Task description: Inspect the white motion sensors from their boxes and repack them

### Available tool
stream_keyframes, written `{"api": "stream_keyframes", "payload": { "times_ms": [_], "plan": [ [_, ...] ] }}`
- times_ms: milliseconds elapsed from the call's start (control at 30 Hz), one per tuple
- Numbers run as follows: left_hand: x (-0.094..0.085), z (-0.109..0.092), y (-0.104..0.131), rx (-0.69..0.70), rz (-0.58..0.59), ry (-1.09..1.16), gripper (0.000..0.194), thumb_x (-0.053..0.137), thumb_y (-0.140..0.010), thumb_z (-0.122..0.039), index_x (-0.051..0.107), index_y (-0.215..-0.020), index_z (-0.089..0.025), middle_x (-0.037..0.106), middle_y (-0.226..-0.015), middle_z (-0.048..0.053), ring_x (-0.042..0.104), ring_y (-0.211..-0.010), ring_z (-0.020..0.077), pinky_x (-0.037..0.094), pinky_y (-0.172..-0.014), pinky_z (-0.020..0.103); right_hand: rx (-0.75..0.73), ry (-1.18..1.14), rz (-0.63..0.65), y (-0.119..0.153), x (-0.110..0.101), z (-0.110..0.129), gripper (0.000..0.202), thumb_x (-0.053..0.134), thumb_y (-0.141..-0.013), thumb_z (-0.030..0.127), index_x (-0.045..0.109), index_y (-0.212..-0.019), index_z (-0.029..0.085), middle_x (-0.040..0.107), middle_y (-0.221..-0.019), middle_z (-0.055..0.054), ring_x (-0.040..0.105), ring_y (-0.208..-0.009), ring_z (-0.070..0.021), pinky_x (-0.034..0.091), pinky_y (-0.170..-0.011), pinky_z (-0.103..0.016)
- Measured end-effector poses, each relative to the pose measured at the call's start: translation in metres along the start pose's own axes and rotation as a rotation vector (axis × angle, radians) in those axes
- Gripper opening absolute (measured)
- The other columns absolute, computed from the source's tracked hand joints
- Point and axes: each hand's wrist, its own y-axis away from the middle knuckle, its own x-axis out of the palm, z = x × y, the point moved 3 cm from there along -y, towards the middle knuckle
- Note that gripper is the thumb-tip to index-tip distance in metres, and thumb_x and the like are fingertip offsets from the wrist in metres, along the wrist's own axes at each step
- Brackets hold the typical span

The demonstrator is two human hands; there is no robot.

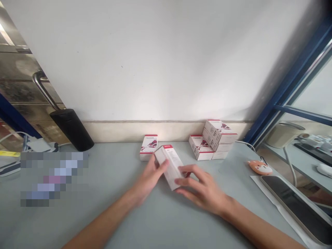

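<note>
A white carton with a red end band point(170, 165) is held tilted above the grey table, its printed side facing up. My left hand point(147, 180) is closed on its left edge, with the thumb lying across the printed face. On the carton's right side, the fingers of my right hand point(203, 188) press against the lower edge. Just behind, a similar small white and red box point(149, 147) rests on the table near the wall. To the right, a stack of the same boxes point(220, 138) stands beside one more box point(201, 147).
A black cylinder with a bent metal tube point(74, 129) stands at the back left, near a blurred patch point(52, 180). On the right are an orange animal-faced pouch point(260, 167), a phone-like dark device point(295, 207) on white paper, and a shelf point(306, 157) holding a beige cup point(285, 135).
</note>
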Motion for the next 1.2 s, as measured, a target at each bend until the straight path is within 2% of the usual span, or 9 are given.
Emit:
{"api": "stream_keyframes", "payload": {
  "times_ms": [67,200,300,367,500,667,767,1000,1200],
  "plan": [
    [0.001,-0.004,0.008,0.138,-0.087,-0.201,0.083,0.077,-0.092,-0.052,0.033,-0.16,-0.037,0.061,-0.151,0.009,0.062,-0.136,0.0318,0.055,-0.109,0.046,0.009,-0.147,0.022,-0.004,-0.004,0.006,0.038,0.067,-0.101,0.034,0.058,-0.136,0.026,0.07,-0.124,-0.013,0.073,-0.105,-0.0232,0.063,-0.086,-0.035],
    [0.01,-0.013,0.02,0.644,-0.164,-0.785,0.085,0.084,-0.088,-0.035,0.038,-0.159,-0.042,0.057,-0.153,0.007,0.057,-0.138,0.0313,0.051,-0.115,0.047,0.215,-0.357,-0.095,-0.008,-0.011,0.005,0.059,0.065,-0.102,0.036,0.04,-0.155,0.027,0.062,-0.14,-0.015,0.065,-0.121,-0.0273,0.06,-0.101,-0.046],
    [0.015,-0.016,0.025,0.928,-0.192,-1.095,0.087,0.077,-0.092,-0.02,0.032,-0.165,-0.038,0.062,-0.143,0.009,0.06,-0.132,0.0296,0.051,-0.114,0.045,0.312,-0.483,-0.149,-0.006,-0.011,0.004,0.055,0.066,-0.103,0.037,0.042,-0.152,0.031,0.061,-0.141,-0.013,0.064,-0.12,-0.0255,0.06,-0.101,-0.045],
    [0.017,-0.016,0.025,0.997,-0.193,-1.194,0.089,0.074,-0.092,-0.015,0.029,-0.167,-0.036,0.063,-0.139,0.011,0.062,-0.129,0.0293,0.052,-0.113,0.044,0.337,-0.505,-0.181,-0.005,-0.012,0.006,0.056,0.07,-0.1,0.037,0.045,-0.151,0.03,0.061,-0.138,-0.012,0.064,-0.118,-0.025,0.061,-0.098,-0.043],
    [0.014,-0.016,0.024,0.835,-0.162,-1.118,0.09,0.072,-0.095,-0.019,0.025,-0.168,-0.04,0.059,-0.15,0.009,0.063,-0.132,0.0304,0.057,-0.108,0.043,0.329,-0.522,-0.2,-0.004,-0.015,0.014,0.064,0.073,-0.097,0.029,0.047,-0.156,0.028,0.058,-0.134,-0.012,0.062,-0.113,-0.0248,0.061,-0.097,-0.044],
    [0.013,-0.012,0.022,0.44,0.065,-0.642,0.089,0.065,-0.101,-0.024,0.011,-0.169,-0.044,0.044,-0.168,0.009,0.063,-0.137,0.0299,0.068,-0.088,0.035,0.276,-0.437,-0.121,-0.005,-0.02,0.027,0.07,0.064,-0.098,0.013,0.043,-0.162,0.029,0.053,-0.133,-0.012,0.059,-0.119,-0.025,0.059,-0.105,-0.047],
    [0.017,-0.016,0.025,0.336,0.134,-0.487,0.098,0.073,-0.096,-0.03,0.008,-0.168,-0.041,0.045,-0.167,0.011,0.059,-0.143,0.0322,0.066,-0.099,0.04,0.219,-0.245,-0.13,-0.006,-0.024,0.029,0.073,0.066,-0.095,0.011,0.044,-0.162,0.032,0.049,-0.14,-0.014,0.054,-0.132,-0.031,0.055,-0.11,-0.054],
    [0.032,-0.025,0.041,0.375,0.137,-0.463,0.051,0.068,-0.097,-0.02,0.036,-0.134,-0.033,0.068,-0.139,0.011,0.076,-0.111,0.0238,0.067,-0.085,0.035,0.116,-0.059,-0.24,-0.012,-0.037,0.026,0.045,0.07,-0.093,0.017,0.058,-0.134,0.032,0.053,-0.148,-0.013,0.057,-0.135,-0.0376,0.055,-0.107,-0.062],
    [0.04,-0.034,0.048,0.589,0.105,-0.703,0.057,0.072,-0.094,-0.02,0.044,-0.142,-0.028,0.063,-0.146,0.013,0.067,-0.129,0.0282,0.06,-0.103,0.041,0.144,-0.259,-0.215,-0.016,-0.038,0.019,0.042,0.068,-0.098,0.024,0.052,-0.136,0.028,0.065,-0.133,-0.014,0.065,-0.123,-0.0308,0.06,-0.097,-0.052]
  ]
}}
